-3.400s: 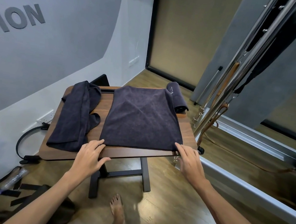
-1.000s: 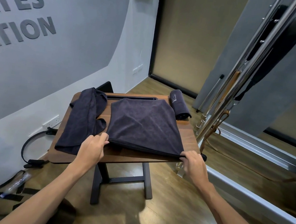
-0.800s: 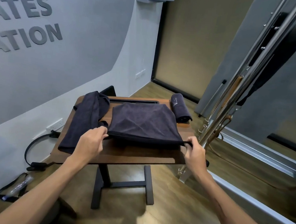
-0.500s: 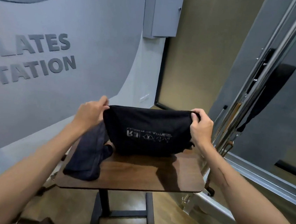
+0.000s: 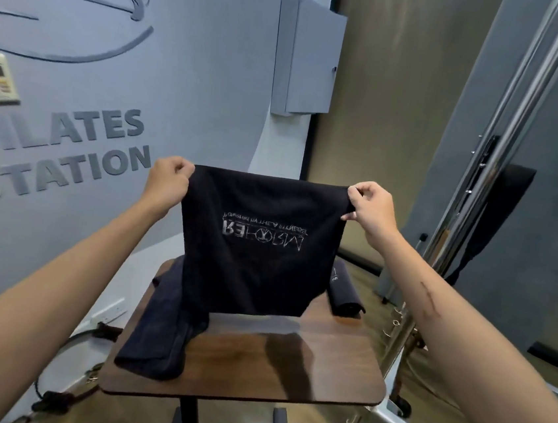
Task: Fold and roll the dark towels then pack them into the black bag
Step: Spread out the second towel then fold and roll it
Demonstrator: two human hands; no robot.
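aloft, both hands [image 5: 168,182] pinching towel [image 5: 260,244] corners

The left hand [image 5: 167,182] and right hand [image 5: 371,207] each pinched a top corner of a dark towel [image 5: 260,244], which hung above a wooden table [image 5: 289,360]. Pale lettering showed upside down on it. A loose towel [image 5: 162,330] and a rolled towel [image 5: 344,294] lay on the table.

Towel lettering [image 5: 263,235] — blurred, unreadable
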